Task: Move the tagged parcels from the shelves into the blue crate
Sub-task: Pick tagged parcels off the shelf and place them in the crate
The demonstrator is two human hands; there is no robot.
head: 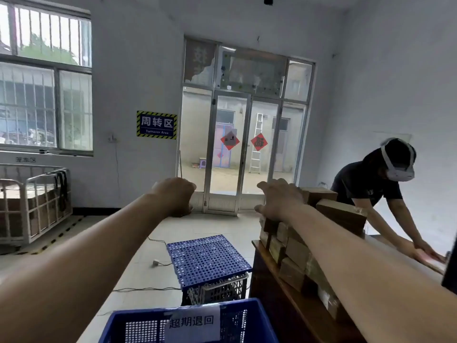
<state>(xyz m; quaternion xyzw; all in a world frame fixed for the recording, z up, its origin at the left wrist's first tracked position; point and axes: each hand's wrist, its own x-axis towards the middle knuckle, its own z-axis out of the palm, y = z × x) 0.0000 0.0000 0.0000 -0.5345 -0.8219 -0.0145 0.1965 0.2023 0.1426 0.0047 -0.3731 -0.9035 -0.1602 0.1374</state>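
Parcels [293, 253] in brown card stand stacked in rows along the left edge of the wooden surface [264, 280], from its far corner back toward the camera. The right hand [280, 200] lies palm down on top of the stack at the far end, thumb out to the left. Its fingertips are hidden, so I cannot tell whether it grips a parcel. The left hand [175, 196] is held out in the air, well apart from the parcels, its fingers curled into a fist with nothing in it.

The crate [257, 318] sits low in the foreground, just beside the near left corner of the surface. A paper label [191, 323] with Chinese print hangs on its front rim. What is inside it is not visible.

Beyond it on the floor, a blue perforated panel [207, 258] lies on a black basket [220, 289]. A person [371, 186] in a white headset leans over the far right edge of the surface. A cage trolley [37, 204] stands under the window at left.
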